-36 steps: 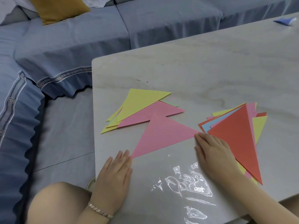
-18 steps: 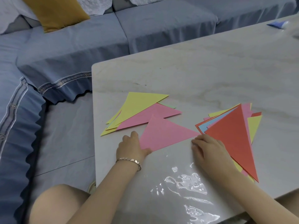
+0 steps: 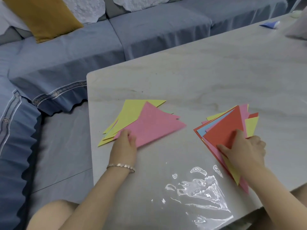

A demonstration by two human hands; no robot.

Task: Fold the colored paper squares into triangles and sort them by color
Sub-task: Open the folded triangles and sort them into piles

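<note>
A pink paper triangle (image 3: 152, 125) lies on top of a left pile of yellow triangles (image 3: 131, 113) and another pink one on the table. My left hand (image 3: 125, 143) pinches the pink triangle at its near-left corner. To the right is a mixed stack with a red triangle (image 3: 227, 128) on top and blue, pink and yellow sheets fanned out under it. My right hand (image 3: 244, 150) rests on this stack, fingers curled over the red triangle's near part, thumb at its edge.
The pale marble table (image 3: 199, 77) has a clear plastic sleeve (image 3: 201, 188) at its near edge. A blue folded paper (image 3: 270, 24) lies at the far right. A blue sofa (image 3: 74, 52) with a mustard cushion (image 3: 43, 15) runs along the left and back.
My left hand slid the pink triangle up and left onto the left pile. My right hand moved right, from the pink triangle's tip onto the red triangle of the mixed stack.
</note>
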